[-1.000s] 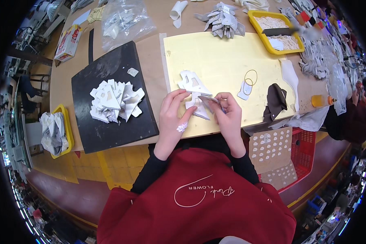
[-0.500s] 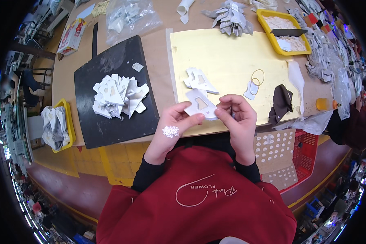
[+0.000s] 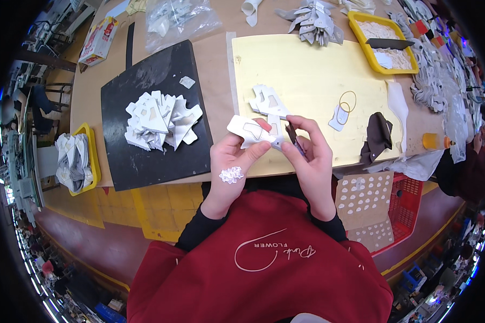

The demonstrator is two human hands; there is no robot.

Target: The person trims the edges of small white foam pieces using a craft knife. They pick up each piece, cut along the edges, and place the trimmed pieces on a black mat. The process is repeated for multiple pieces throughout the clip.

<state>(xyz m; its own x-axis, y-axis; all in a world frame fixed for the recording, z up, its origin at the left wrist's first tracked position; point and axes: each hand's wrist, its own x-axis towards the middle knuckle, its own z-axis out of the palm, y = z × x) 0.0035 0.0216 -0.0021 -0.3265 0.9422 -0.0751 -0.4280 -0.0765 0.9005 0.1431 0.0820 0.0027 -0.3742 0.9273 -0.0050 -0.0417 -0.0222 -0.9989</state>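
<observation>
My left hand (image 3: 233,161) pinches a white cut piece (image 3: 244,129) with an outlined window shape, holding it tilted above the table's near edge. Close beside it, my right hand (image 3: 311,156) is closed round a slim dark tool (image 3: 295,137), whose kind I cannot make out; its fingertips are at the piece's right end. Just beyond my hands, a few similar white pieces (image 3: 262,99) lie overlapping on a pale yellow sheet (image 3: 312,64). To the left, a heap of such pieces (image 3: 155,119) rests on a black board (image 3: 145,72).
A yellow tray (image 3: 95,161) of white pieces stands at far left. At back right is a yellow tray (image 3: 356,40) with a knife (image 3: 388,42) across it. Elastic bands (image 3: 347,101), dark cloth (image 3: 377,139) and an orange bottle (image 3: 435,141) lie right. A red crate (image 3: 407,202) stands below.
My left hand has turned and tilted the white piece leftward. The dark tool, mostly hidden in my right hand before, now shows between the fingers. The whole view has shifted slightly.
</observation>
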